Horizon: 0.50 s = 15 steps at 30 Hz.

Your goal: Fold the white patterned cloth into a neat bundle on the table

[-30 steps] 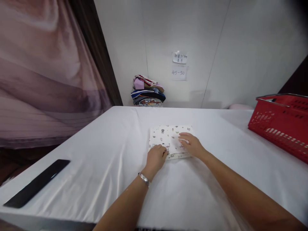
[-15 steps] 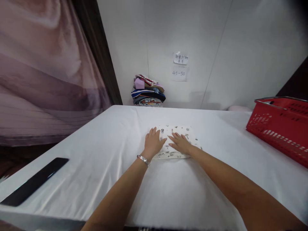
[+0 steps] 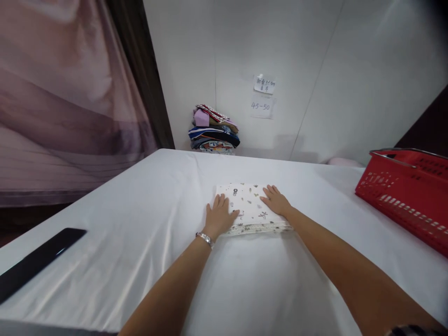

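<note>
Both hands have slid apart across the folded printed cloth [image 3: 251,209]; left hand [image 3: 217,217] and right hand [image 3: 276,201] press flat, grip open; folding looks finished.

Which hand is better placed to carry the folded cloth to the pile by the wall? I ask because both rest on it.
Probably the left hand: it lies flat on the folded cloth at its left edge, the side toward the pile of clothes. The right hand lies flat on the right edge, nearer the red basket.
</note>
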Each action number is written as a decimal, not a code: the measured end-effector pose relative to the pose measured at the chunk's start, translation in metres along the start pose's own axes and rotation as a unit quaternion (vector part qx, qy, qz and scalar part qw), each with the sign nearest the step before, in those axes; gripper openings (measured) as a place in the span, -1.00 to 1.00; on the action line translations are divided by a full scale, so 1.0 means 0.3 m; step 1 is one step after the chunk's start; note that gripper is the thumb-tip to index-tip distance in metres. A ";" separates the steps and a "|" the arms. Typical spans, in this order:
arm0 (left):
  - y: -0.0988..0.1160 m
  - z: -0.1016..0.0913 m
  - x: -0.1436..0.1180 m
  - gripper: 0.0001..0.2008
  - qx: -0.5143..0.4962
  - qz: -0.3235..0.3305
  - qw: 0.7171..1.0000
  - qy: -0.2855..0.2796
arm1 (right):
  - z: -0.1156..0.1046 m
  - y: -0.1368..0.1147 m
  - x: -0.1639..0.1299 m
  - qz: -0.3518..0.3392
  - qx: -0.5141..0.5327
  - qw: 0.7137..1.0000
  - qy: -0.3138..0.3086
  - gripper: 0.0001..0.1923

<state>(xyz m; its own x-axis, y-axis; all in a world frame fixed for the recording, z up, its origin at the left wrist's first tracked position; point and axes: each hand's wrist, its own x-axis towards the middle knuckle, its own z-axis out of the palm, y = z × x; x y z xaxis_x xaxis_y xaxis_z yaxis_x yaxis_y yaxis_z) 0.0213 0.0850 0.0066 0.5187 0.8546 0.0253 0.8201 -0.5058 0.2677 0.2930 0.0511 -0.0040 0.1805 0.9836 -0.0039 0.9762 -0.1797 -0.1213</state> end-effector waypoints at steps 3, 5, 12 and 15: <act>0.007 -0.006 -0.003 -0.30 0.012 0.001 1.000 -0.002 | 0.010 -0.002 0.001 0.001 0.016 1.000 -0.003 -0.31; 0.030 -0.023 0.008 -0.30 0.032 -0.003 0.999 0.012 | 0.012 -0.004 0.002 0.001 0.019 1.000 0.003 -0.32; 0.091 -0.063 0.174 -0.24 0.057 0.021 0.996 0.069 | 0.017 0.001 0.010 -0.001 0.012 1.000 0.003 -0.31; 0.051 -0.021 0.222 -0.22 0.051 -0.026 0.998 0.025 | 0.020 0.004 0.006 -0.010 0.021 1.000 0.003 -0.32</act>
<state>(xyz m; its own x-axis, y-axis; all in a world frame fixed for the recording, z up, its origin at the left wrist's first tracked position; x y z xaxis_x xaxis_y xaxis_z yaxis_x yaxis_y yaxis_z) 0.0668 0.1350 0.0184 0.4640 0.8836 0.0630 0.8674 -0.4676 0.1704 0.2938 0.0529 -0.0100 0.1620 0.9868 0.0041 0.9738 -0.1592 -0.1627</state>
